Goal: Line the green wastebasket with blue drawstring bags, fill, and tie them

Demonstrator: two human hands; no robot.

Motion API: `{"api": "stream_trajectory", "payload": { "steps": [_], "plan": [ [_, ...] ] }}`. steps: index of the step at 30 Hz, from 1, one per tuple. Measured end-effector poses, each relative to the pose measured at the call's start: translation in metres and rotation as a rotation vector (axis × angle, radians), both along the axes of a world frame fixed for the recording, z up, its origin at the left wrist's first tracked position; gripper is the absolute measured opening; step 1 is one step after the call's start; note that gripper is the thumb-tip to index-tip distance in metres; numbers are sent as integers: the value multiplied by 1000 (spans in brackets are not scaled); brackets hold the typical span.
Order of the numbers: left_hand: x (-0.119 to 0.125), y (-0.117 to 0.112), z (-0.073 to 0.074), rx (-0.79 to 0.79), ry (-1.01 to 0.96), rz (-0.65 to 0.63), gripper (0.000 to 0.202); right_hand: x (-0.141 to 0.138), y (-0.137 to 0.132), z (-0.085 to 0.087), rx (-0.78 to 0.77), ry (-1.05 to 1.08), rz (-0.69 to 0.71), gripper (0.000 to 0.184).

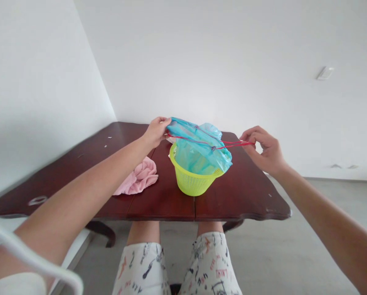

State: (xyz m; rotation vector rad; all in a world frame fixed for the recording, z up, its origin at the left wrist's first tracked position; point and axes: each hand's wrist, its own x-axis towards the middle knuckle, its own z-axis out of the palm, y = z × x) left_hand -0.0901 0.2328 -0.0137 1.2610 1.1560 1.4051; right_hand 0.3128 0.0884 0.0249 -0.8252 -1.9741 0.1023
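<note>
Blue plastic bag (195,153), partly inside yellow-green basket (194,185) on table (161,208): edge finger-pinched by left hand (157,131); red drawstring (246,143) gripped taut by right hand (261,149). Bag could be torn by over-pulling.

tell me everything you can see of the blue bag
The blue bag looks like thin, crinkled, see-through plastic, with a red drawstring at its mouth. Its lower part sits inside the yellow-green basket, one side lapping over the rim. The left hand grips one end; the right hand holds the drawstring stretched out sideways.
</note>
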Motion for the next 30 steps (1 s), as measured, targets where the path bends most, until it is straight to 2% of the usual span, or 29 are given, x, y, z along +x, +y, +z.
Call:
{"api": "stream_trajectory", "payload": {
  "steps": [2,4,6,8,9,10,14,16,21,26,30],
  "plan": [
    [-4,-4,-5,-31,43,-11,36,5,3,-8,-95,-72,45,41],
    [-5,-9,-10,-63,108,-46,36,8,14,-20,-244,-107,29,55],
    [-3,-13,-14,-67,169,-83,36,6,32,-35,-354,-114,-134,64],
    [1,-15,-17,-39,208,-111,36,2,52,-51,-417,-128,-332,54],
    [3,-16,-18,-20,218,-121,35,-1,61,-58,-461,-125,-384,46],
    [5,-17,-19,-2,222,-132,34,-3,70,-64,-537,-88,-390,42],
    [4,-18,-20,38,190,-162,37,-2,88,-78,-899,182,-226,57],
    [-1,-20,-19,47,149,-154,42,3,90,-79,-957,271,-174,54],
    [-10,-20,-15,35,12,-124,46,18,90,-70,-952,520,-106,48],
    [-18,-16,-20,-17,-83,-85,44,33,82,-52,-1028,592,-23,35],
    [-26,-15,-31,-23,-67,-56,47,47,69,-47,-1139,616,65,37]
  ]
}}
